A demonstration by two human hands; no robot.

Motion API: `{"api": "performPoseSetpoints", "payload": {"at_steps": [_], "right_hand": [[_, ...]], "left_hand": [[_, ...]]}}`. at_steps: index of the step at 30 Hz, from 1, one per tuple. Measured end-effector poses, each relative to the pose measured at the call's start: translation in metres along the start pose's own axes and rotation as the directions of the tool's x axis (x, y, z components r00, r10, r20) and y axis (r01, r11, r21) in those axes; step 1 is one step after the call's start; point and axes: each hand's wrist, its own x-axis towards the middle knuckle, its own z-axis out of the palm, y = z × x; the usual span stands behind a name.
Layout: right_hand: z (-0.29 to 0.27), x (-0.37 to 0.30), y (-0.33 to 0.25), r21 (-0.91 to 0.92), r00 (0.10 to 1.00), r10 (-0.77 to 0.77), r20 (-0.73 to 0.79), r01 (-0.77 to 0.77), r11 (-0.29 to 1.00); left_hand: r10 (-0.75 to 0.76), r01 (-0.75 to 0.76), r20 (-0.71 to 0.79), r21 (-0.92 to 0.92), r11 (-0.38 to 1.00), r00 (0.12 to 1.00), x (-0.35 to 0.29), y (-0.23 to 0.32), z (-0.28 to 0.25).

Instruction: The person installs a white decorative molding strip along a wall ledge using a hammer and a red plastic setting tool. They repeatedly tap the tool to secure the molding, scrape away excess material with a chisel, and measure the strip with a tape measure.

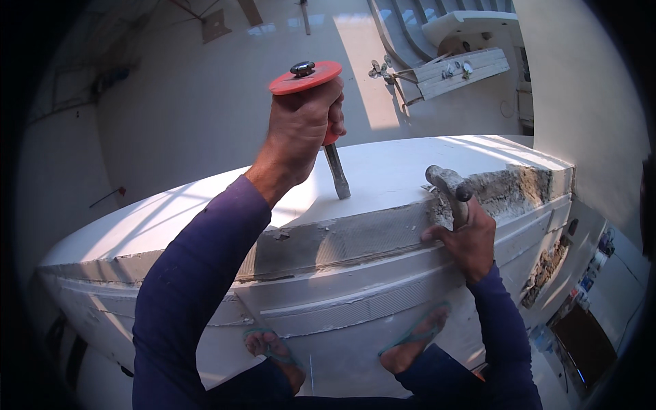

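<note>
My left hand (301,130) is wrapped round the grip of a cold chisel (336,171) with a round red hand guard (307,78). The chisel points down, and its flat tip is at the white top surface (389,164); whether it touches cannot be told. To the right, my right hand (473,239) is closed on a hammer (448,183), with its metal head upward. The hammer lies over a rough chipped-out stretch (509,191) along the grey edge strip (342,232). My right thumb reaches to that edge.
Stepped, grooved moulding (355,294) runs below the edge strip. A second broken patch (544,273) shows at the lower right. Beyond the white surface stands a plank-topped bench (461,72) with small items, beside a curved ribbed form (410,34). A pale wall (588,89) rises at the right.
</note>
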Motion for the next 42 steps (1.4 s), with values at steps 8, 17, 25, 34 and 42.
{"api": "performPoseSetpoints", "payload": {"at_steps": [8,17,25,34,42], "right_hand": [[-0.002,0.001,-0.002,-0.008,0.999,0.026,0.042,-0.026,1.000],[0.001,-0.001,0.004,0.006,1.000,-0.012,0.013,0.012,1.000],[0.000,-0.002,0.004,0.023,1.000,-0.019,0.020,0.019,1.000],[-0.051,0.070,-0.035,0.087,0.963,-0.256,0.085,0.249,0.965],[-0.102,0.211,-0.162,0.132,0.939,-0.320,0.121,0.305,0.943]], "left_hand": [[0.005,-0.006,0.042,0.041,0.999,0.999,0.008,-0.005,0.010],[-0.011,0.012,-0.010,0.080,0.997,1.000,0.020,-0.007,0.020],[-0.020,0.029,-0.090,0.093,0.995,0.996,0.023,-0.013,0.018],[-0.014,0.047,-0.264,0.120,0.992,0.964,0.029,-0.021,0.022],[-0.018,0.063,-0.291,0.145,0.988,0.957,0.032,-0.020,0.033]]}}
